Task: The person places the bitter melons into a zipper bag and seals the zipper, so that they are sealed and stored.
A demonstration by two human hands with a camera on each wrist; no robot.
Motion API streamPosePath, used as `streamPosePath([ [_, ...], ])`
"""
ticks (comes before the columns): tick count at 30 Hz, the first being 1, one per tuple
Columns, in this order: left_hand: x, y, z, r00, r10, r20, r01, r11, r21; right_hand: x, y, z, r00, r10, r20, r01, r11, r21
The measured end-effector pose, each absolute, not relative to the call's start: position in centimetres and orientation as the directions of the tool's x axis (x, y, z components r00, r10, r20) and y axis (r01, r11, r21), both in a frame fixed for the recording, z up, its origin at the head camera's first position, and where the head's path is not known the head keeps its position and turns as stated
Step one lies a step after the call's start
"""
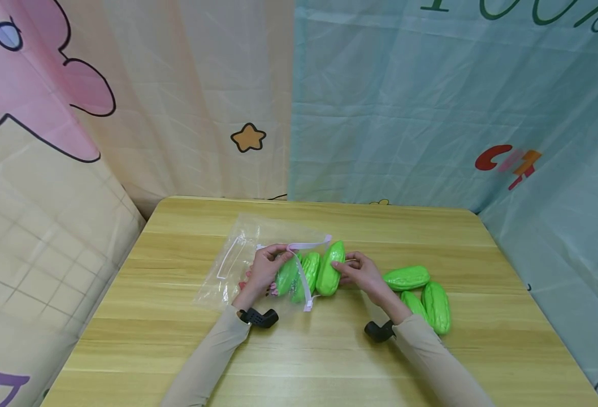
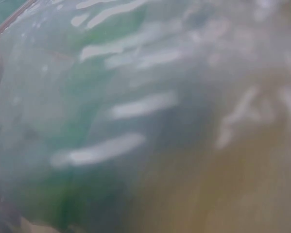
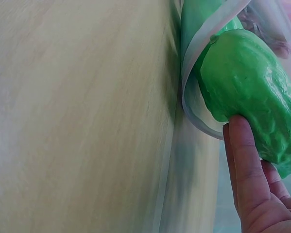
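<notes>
My left hand (image 1: 267, 267) pinches the lilac-edged mouth (image 1: 306, 282) of a clear plastic bag (image 1: 238, 240) lying on the table. Glossy green bitter melons (image 1: 286, 277) show through the plastic, beside small pink and red pieces (image 1: 274, 289) too small to identify. At the mouth, my right hand (image 1: 362, 274) holds another bitter melon (image 1: 331, 277) between thumb and fingers. Seen from the right wrist, that ridged melon (image 3: 247, 77) is at the looped bag rim (image 3: 196, 48), fingertips (image 3: 240, 128) against its side. Blurred, shiny plastic (image 2: 135, 104) fills the left wrist view.
Three more green bitter melons (image 1: 436, 308) lie together on the wooden table (image 1: 329, 362), right of the right hand and close to its forearm. Printed curtains (image 1: 380, 113) hang behind the table's far edge and along its sides. Each wrist wears a black device (image 1: 260, 318).
</notes>
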State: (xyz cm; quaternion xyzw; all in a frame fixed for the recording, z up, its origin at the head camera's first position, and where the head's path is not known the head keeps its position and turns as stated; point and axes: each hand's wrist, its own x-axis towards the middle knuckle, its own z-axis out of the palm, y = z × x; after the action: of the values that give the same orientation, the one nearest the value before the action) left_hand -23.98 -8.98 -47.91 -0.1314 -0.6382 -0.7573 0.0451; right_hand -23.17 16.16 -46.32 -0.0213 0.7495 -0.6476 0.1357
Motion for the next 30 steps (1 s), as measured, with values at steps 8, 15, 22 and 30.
streamPosePath([
  [8,-25.2,-9.2,-49.9,-0.96,0.1,0.26,0.236,-0.205,0.95,-23.1,16.1,-46.6,-0.962,-0.206,-0.181,0.15,0.158,-0.976],
  [15,-25.3,-9.1,-50.3,-0.958,0.09,0.274,0.251,-0.209,0.945,-23.1,16.0,-46.7,-0.96,-0.209,-0.187,0.158,0.149,-0.976],
  [22,-25.4,-9.0,-50.5,-0.955,0.084,0.286,0.263,-0.215,0.941,-23.2,15.9,-47.0,-0.953,-0.223,-0.206,0.178,0.142,-0.974],
  [30,-25.4,-9.0,-50.1,-0.96,0.105,0.259,0.235,-0.197,0.952,-23.0,15.6,-45.9,-0.939,-0.247,-0.239,0.197,0.183,-0.963],
])
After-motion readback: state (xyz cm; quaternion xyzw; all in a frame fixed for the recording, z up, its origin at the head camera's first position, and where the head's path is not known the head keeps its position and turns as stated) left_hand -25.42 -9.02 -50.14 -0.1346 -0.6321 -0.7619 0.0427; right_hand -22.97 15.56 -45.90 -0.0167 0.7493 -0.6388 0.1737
